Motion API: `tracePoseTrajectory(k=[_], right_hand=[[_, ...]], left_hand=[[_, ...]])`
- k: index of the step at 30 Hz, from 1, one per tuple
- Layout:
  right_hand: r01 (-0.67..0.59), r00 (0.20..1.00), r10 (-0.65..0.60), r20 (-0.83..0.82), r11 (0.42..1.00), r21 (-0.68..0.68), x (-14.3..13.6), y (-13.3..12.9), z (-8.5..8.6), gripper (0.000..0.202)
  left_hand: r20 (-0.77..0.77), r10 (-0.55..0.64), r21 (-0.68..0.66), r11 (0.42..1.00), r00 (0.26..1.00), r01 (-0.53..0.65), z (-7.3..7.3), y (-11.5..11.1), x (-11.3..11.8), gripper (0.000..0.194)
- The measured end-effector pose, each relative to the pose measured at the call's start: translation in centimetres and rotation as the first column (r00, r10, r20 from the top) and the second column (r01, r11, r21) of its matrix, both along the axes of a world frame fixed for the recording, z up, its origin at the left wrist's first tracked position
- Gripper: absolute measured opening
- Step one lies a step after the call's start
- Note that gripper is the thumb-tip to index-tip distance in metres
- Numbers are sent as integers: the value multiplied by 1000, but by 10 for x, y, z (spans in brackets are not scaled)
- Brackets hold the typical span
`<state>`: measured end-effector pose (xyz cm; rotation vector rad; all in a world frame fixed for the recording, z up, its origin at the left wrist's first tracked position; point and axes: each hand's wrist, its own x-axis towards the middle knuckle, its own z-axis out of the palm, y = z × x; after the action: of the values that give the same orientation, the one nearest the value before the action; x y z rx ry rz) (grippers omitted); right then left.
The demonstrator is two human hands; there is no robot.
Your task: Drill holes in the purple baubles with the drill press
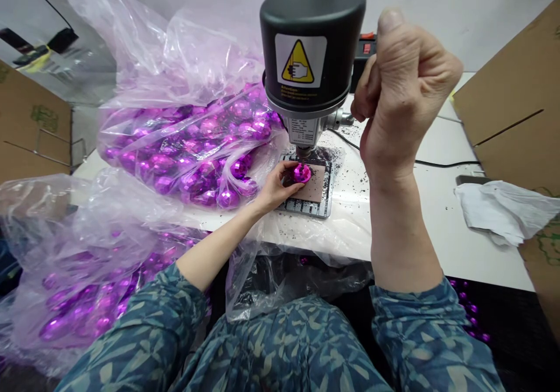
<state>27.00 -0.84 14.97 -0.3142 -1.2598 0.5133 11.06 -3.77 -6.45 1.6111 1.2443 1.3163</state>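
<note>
My left hand pinches a shiny magenta faceted ball between thumb and fingers. The ball rests on a small brown board that lies on the slotted metal base of a bench drill press. The chuck is right above the ball, and the bit's tip seems to meet its top. Raised at the machine's right side, my right hand is closed in a fist round the drill press handle. Most of that handle is hidden inside the fist; its hub shows beside it.
A clear plastic bag full of magenta balls lies left of the machine; another bag hangs lower left. Dark shavings cover the white table round the base. White cloth, a black cable and cardboard are at right.
</note>
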Motion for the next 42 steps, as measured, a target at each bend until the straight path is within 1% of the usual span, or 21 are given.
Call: tracePoseTrajectory(k=[4, 7, 10, 15, 20, 22, 25, 28, 30, 35, 39, 42], right_hand=[[-6, 1000, 6, -3, 1000, 8, -1, 0, 1, 77], [69, 997, -69, 38, 997, -24, -1, 0, 1, 78], [130, 988, -125, 95, 990, -49, 0, -1, -1, 78], [164, 981, -162, 104, 986, -18, 1, -8, -13, 74], [192, 979, -192, 62, 981, 5, 3, -19, -31, 71], [177, 981, -179, 68, 984, 35, 4, -21, -38, 68], [162, 983, -170, 65, 980, 118, 6, -20, -47, 62], [141, 986, -158, 53, 963, 230, 6, -17, -51, 57], [137, 987, -156, 49, 950, 279, 6, -15, -53, 56], [126, 987, -153, 57, 934, 336, 6, -12, -58, 53], [136, 982, -179, 67, 900, 413, 8, -10, -66, 48], [136, 980, -184, 73, 894, 427, 9, -10, -69, 47]], left_hand=[[-45, 18, 19, 1000, 999, -18, -1, -6, 3, 64], [-5, 32, 30, 999, 999, -32, -5, -5, 6, 58], [60, 30, 25, 999, 998, -32, -8, -3, 10, 61], [145, 9, -12, 1000, 989, -8, -11, -2, 14, 65], [132, 9, 0, 1000, 991, -9, -9, -2, 13, 65], [126, 0, 0, 1000, 992, 0, -8, -3, 12, 64], [131, -11, 9, 1000, 991, 10, -9, -2, 12, 66], [132, -17, 30, 999, 991, 13, -13, -1, 11, 67], [122, -25, 45, 999, 992, 20, -15, 0, 10, 67], [107, -36, 78, 997, 994, 28, -17, 1, 9, 65], [104, -23, 86, 996, 994, 14, -16, 0, 10, 64], [105, -18, 90, 996, 994, 9, -15, 0, 10, 64]])
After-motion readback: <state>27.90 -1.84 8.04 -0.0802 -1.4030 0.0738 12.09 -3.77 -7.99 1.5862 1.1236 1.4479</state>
